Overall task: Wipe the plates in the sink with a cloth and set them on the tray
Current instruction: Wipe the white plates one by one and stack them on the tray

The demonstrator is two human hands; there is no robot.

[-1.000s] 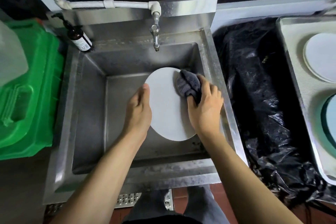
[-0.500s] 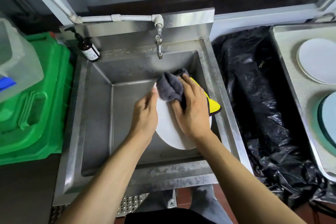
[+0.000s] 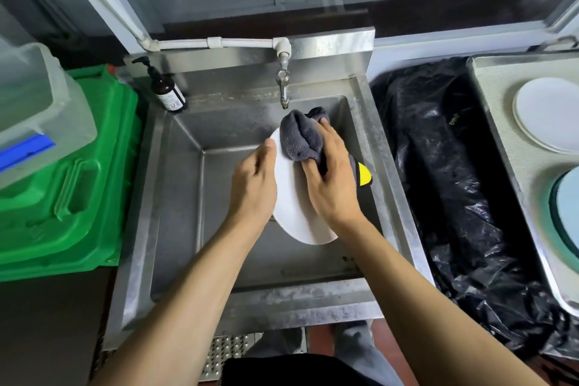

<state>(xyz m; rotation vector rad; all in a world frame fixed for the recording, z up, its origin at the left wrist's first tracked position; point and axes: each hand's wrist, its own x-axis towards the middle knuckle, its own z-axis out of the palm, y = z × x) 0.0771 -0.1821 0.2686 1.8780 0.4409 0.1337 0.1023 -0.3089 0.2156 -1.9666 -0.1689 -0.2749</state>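
White plate (image 3: 293, 213) is held tilted over the steel sink (image 3: 175, 197), its left rim gripped by the left hand (image 3: 253, 185). Right hand (image 3: 332, 178) clutches a grey cloth (image 3: 299, 138) against the plate's upper face. Off to the right, the tray (image 3: 501, 110) carries two more plates (image 3: 548, 113).

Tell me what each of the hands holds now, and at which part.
The left hand grips the white plate at its left rim. The right hand grips the bunched grey cloth, pressing it on the plate's face.
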